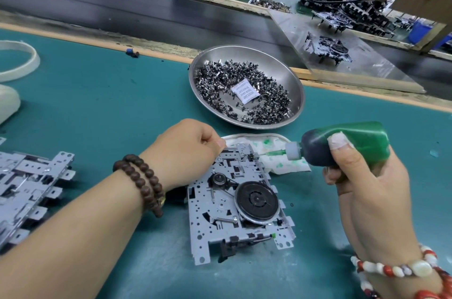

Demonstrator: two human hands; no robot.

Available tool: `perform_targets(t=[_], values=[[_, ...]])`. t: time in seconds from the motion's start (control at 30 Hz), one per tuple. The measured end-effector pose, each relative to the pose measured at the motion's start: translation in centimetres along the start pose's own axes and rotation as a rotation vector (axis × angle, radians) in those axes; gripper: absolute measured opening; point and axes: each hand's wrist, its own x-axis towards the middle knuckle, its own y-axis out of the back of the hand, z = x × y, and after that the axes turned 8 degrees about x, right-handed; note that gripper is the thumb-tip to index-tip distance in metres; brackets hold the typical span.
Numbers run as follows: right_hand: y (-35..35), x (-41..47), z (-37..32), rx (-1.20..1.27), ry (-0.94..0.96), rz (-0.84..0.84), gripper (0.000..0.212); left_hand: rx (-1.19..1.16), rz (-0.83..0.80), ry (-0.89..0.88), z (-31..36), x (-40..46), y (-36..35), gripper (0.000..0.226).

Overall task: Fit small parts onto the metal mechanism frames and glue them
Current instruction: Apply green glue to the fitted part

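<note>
Fingers of my left hand (188,151) curl at the metal frame's (234,203) top edge — my right hand (367,176) grips the green glue bottle (342,143), nozzle over the frame's corner.

A teal tabletop (97,107) carries a grey metal frame (234,203) with a black wheel (256,199), a green bottle (354,143), a white green-stained cloth (276,154) and a silver bowl (288,73).

Open green mat (110,102) left of parts dish (245,85); frame stack (29,191) blocks near-left edge.
</note>
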Motion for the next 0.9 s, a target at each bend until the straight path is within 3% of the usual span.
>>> perform_targets(t=[0.13,0.33,0.57,0.9], values=[[0.1,0.3,0.0,0.234,-0.126,0.082,0.011,0.019,0.051,-0.014,0.2,-0.2,-0.5,0.026],[-0.4,0.4,-0.4,0.389,-0.292,0.089,0.016,0.125,0.209,-0.056,0.3,-0.1,-1.7,0.029],[-0.5,0.7,-0.5,0.446,-0.445,0.144,0.026,0.130,0.227,-0.072,0.1,0.0,-1.8,0.030],[-0.7,0.7,-0.5,0.547,-0.619,0.094,0.036,0.135,0.243,-0.069,0.0,0.3,-2.0,0.029]])
